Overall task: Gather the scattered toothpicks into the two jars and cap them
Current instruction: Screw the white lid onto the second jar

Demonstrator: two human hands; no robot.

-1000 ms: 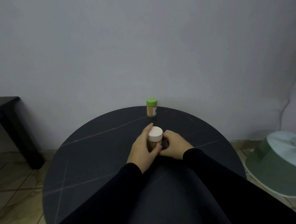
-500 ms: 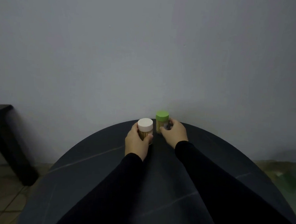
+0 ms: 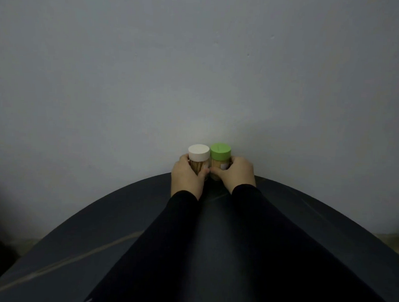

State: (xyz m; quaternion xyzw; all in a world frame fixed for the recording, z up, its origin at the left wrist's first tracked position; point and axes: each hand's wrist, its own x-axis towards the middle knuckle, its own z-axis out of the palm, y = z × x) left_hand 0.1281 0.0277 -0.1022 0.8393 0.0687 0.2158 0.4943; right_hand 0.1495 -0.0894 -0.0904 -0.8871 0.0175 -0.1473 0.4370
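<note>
At frame centre, the left hand [image 3: 186, 176] grips the white-capped jar [image 3: 198, 160]; the right hand [image 3: 237, 173] grips the green-capped jar [image 3: 219, 158], both packed with pale toothpicks.

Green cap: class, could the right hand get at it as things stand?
Probably yes. The right hand already grips that jar just below the green cap, and nothing covers the cap.

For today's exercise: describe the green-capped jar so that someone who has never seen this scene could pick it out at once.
Start at the round dark table and follow its far edge to the grey wall, where two small clear toothpick jars stand side by side. The right hand holds the one you want, the green-capped jar. Its neighbour in the left hand, the white-capped jar, differs only in cap colour.
</note>
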